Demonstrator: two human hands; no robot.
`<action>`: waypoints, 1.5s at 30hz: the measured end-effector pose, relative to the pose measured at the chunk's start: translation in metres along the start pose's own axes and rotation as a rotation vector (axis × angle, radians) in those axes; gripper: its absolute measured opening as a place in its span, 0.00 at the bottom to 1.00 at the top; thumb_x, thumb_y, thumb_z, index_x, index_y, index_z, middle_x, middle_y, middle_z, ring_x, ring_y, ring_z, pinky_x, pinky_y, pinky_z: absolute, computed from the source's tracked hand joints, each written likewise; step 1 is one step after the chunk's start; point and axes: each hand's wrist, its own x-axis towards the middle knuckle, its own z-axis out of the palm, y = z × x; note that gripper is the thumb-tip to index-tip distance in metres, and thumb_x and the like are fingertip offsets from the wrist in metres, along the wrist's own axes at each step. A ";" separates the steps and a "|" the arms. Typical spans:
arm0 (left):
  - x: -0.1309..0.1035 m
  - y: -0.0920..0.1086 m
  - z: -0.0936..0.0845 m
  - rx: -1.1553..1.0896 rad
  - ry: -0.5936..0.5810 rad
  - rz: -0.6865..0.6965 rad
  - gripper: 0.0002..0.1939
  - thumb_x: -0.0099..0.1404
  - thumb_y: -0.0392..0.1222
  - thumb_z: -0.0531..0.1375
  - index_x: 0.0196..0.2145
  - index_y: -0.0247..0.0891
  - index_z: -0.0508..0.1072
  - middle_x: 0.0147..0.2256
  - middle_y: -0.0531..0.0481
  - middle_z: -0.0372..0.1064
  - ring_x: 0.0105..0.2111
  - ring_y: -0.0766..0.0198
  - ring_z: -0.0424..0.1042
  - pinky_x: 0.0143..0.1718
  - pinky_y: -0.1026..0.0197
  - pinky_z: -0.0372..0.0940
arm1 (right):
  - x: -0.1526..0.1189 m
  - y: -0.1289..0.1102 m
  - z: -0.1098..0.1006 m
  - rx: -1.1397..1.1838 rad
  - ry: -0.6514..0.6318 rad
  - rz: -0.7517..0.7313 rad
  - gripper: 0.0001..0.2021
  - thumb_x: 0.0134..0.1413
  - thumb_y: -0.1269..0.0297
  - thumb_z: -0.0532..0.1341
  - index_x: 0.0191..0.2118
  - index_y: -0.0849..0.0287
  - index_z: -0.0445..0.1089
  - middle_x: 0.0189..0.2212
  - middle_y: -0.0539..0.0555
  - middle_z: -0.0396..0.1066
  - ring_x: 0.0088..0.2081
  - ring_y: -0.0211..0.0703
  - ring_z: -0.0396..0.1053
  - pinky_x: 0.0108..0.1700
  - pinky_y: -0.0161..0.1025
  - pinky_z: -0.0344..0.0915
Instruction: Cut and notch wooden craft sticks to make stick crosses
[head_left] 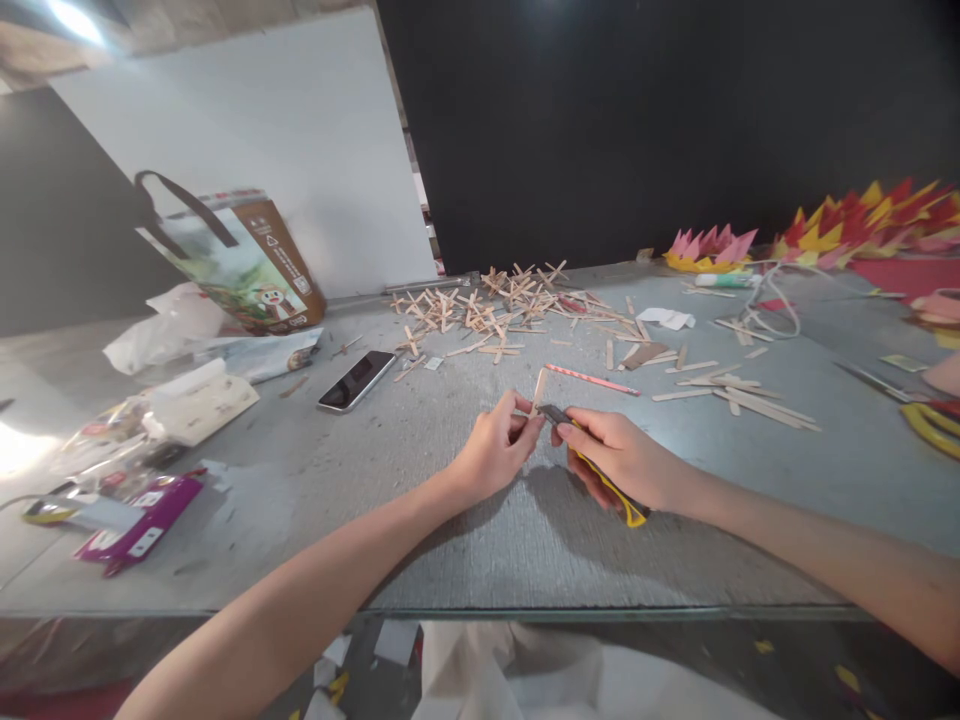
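Between its thumb and fingers, my left hand (496, 445) pinches a flat wooden craft stick (540, 388), which points up and away from me. My right hand (626, 458) is wrapped around a yellow and black utility knife (611, 485). The knife's tip end is at the lower part of the stick, right by the left fingertips. Whether the blade cuts into the wood is too small to tell. A pink patterned pencil (592, 379) lies on the table just beyond both hands.
Behind the hands is a pile of crossed sticks (487, 310), with loose sticks (750, 395) to the right. A phone (358, 380), a shopping bag (247, 265) and a purple packet (142, 525) lie leftward. Scissors (930, 425) and folded paper flowers (862, 230) are at right.
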 end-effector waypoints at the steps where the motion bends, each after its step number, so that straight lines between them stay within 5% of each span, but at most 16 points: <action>1: 0.000 0.000 0.000 0.003 0.002 -0.001 0.13 0.76 0.53 0.56 0.41 0.41 0.62 0.22 0.60 0.66 0.20 0.70 0.59 0.23 0.67 0.52 | 0.000 0.000 0.000 0.006 0.003 0.005 0.16 0.75 0.48 0.51 0.41 0.54 0.63 0.18 0.42 0.67 0.13 0.35 0.64 0.14 0.31 0.56; 45: -0.001 0.001 0.002 0.152 0.046 0.051 0.13 0.77 0.50 0.56 0.37 0.39 0.67 0.25 0.56 0.71 0.25 0.68 0.66 0.31 0.65 0.58 | -0.003 -0.005 0.004 -0.099 0.066 0.038 0.16 0.74 0.48 0.52 0.36 0.52 0.58 0.16 0.41 0.64 0.12 0.37 0.64 0.11 0.32 0.59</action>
